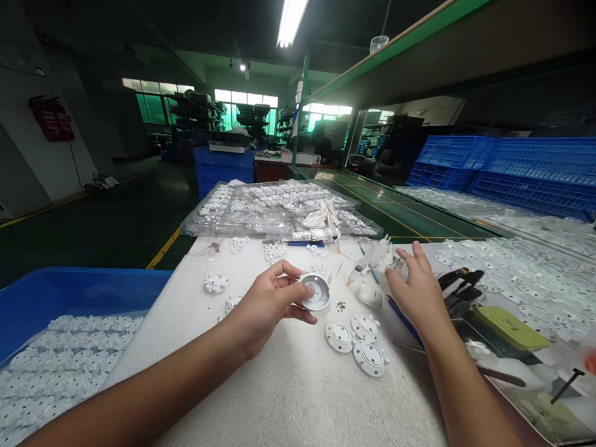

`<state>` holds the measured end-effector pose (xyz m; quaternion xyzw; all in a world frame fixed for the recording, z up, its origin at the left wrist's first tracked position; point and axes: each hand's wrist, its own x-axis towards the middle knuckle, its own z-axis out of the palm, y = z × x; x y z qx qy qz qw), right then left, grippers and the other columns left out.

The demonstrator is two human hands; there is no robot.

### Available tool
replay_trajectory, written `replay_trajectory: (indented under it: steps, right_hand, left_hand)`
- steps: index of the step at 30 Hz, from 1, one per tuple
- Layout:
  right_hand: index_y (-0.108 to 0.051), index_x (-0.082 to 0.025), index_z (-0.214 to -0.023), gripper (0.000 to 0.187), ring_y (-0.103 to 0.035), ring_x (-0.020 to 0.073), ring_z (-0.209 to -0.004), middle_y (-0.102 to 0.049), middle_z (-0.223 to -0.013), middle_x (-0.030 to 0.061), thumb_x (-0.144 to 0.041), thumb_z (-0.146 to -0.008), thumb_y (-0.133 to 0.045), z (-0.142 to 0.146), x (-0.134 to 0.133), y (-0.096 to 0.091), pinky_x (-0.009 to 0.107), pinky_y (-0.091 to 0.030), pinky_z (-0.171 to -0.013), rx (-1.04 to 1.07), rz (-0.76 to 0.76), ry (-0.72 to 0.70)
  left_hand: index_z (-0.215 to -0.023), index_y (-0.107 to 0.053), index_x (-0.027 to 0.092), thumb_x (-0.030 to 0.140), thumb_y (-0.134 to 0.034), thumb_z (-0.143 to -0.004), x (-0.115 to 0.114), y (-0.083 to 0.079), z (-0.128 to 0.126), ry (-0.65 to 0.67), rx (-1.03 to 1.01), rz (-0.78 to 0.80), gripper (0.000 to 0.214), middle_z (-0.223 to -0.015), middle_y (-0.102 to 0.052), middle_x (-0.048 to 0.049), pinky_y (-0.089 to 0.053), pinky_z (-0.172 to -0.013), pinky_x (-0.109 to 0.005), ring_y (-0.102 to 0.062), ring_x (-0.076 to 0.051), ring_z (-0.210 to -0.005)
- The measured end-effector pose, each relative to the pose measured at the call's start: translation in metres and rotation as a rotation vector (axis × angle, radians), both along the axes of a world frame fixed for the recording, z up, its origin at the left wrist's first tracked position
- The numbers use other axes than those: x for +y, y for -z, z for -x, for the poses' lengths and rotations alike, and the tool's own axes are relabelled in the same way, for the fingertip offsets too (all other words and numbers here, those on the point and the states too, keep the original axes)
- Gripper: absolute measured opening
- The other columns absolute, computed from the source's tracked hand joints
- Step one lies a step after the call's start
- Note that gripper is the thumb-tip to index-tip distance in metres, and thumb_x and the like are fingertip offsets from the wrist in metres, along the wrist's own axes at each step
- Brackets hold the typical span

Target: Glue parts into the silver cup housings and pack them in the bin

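My left hand (pixel 266 304) grips a small round white plastic housing (pixel 317 292), held above the white foam-covered bench (pixel 284 393) with its open side facing me. My right hand (pixel 415 288) hovers with fingers spread over a clutter of clear plastic pieces and thin tools (pixel 375 260), holding nothing that I can see. Three round white discs (pixel 361 342) lie together just below the housing. Tiny dark screws (pixel 340 305) lie beside it.
A blue bin (pixel 51 297) of white parts stands at the left. Clear bags of white parts (pixel 278 208) lie at the back. Black pliers (pixel 459 283) and a green-yellow tin (pixel 511 327) rest on a tray at right. Blue crates (pixel 521 163) line the right side.
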<state>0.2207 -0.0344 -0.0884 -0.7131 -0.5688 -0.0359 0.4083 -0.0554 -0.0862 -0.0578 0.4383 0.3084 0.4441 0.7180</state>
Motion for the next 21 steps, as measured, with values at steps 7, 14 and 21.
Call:
replay_trajectory:
  steps: [7, 14, 21]
  right_hand:
    - [-0.037, -0.012, -0.135, 0.06, -0.048, 0.0311, -0.12, -0.052, -0.128, 0.0165, -0.031, -0.08, -0.051, 0.026, -0.017, -0.008, 0.05, -0.04, -0.1, -0.04, -0.339, 0.009]
    - [-0.036, -0.017, -0.133, 0.051, -0.059, 0.0209, -0.096, -0.06, -0.104, 0.0098, -0.017, -0.084, -0.052, 0.052, -0.033, -0.003, 0.042, -0.046, -0.089, -0.057, -0.659, -0.494]
    - [-0.049, -0.019, -0.119, 0.029, -0.059, 0.0149, -0.089, -0.061, -0.101, 0.0063, -0.021, -0.09, -0.046, 0.081, -0.055, -0.003, 0.03, -0.049, -0.078, -0.09, -0.36, -0.978]
  left_hand:
    - [-0.091, -0.052, 0.017, 0.02, -0.074, -0.074, -0.004, -0.004, 0.0, 0.019, -0.027, -0.143, 0.027, -0.087, -0.055, -0.0021, -0.058, -0.064, -0.031, -0.057, -0.014, -0.078]
    - [-0.092, -0.053, 0.017, 0.018, -0.073, -0.075, -0.006, -0.004, -0.001, 0.022, -0.029, -0.188, 0.026, -0.089, -0.055, -0.0023, -0.057, -0.063, -0.028, -0.055, -0.014, -0.08]
    - [-0.088, -0.053, 0.018, 0.024, -0.07, -0.077, -0.007, 0.0, -0.003, -0.038, 0.11, -0.268, 0.021, -0.088, -0.056, -0.0028, -0.056, -0.063, -0.029, -0.056, -0.016, -0.084]
